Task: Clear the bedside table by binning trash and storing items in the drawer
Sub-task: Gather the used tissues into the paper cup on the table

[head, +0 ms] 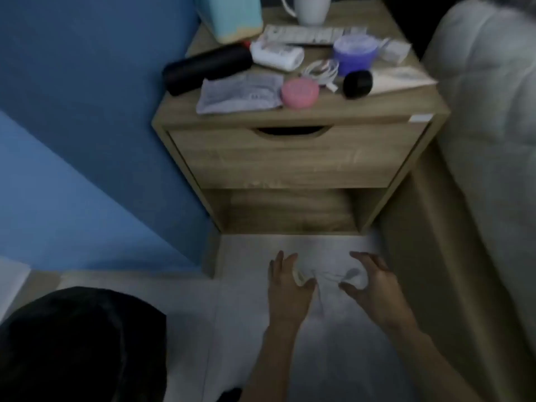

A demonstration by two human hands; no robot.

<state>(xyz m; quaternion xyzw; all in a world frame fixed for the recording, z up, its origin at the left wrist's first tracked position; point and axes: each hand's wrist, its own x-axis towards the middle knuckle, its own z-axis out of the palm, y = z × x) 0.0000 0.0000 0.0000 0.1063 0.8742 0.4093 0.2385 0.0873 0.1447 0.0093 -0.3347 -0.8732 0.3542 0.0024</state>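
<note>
Both hands, left hand [285, 281] and right hand [368, 281], pinch a crumpled white tissue [333, 278] low over the pale floor [261, 329]. Ahead, the cluttered wooden counter [333, 110], drawer [290, 158] closed, stands between blue wall [87, 97] and bed [487, 111].

You can't see the whole mug [311, 8] or the blue box [232, 15] at the table's [290, 114] back edge; the picture's top cuts them off. The drawer [290, 158] is closed, so its inside is hidden. The writing on the paper [240, 92] by the front edge is too blurry to read. The white thing [333, 281] between your hands is too blurry to name.
</note>
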